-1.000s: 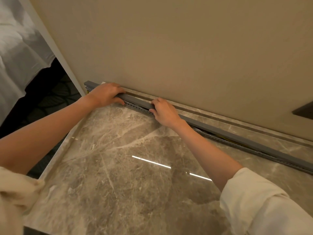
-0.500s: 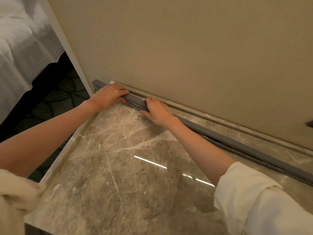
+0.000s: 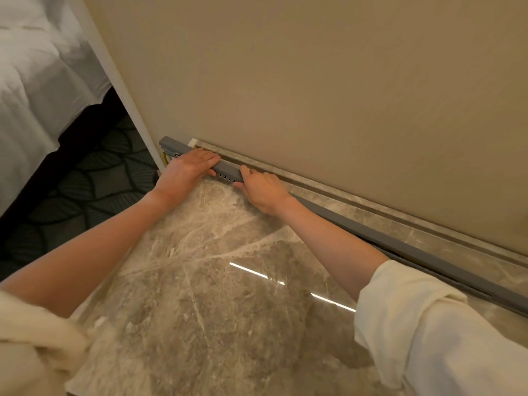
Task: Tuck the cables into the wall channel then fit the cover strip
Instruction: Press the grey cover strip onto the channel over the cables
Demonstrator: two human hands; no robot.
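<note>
A long grey cover strip [image 3: 414, 250] lies on a slotted grey wall channel [image 3: 225, 176] that runs along the foot of the beige wall on a marble top. My left hand [image 3: 187, 171] rests over the strip near its left end, fingers curled on its top. My right hand [image 3: 261, 188] grips the strip just to the right, thumb on top. The channel's slotted side shows between the hands. A bit of yellow cable [image 3: 165, 159] peeks out at the left end; the other cables are hidden.
The marble top [image 3: 217, 295] spreads out toward me, and its left edge drops to a dark patterned carpet [image 3: 85, 181]. A bed with white linen [image 3: 37, 81] stands at the far left. A low marble ledge [image 3: 357, 197] runs behind the channel.
My right hand has slid left along the strip, closer to my left hand. The view has shifted, so the bed and carpet show more.
</note>
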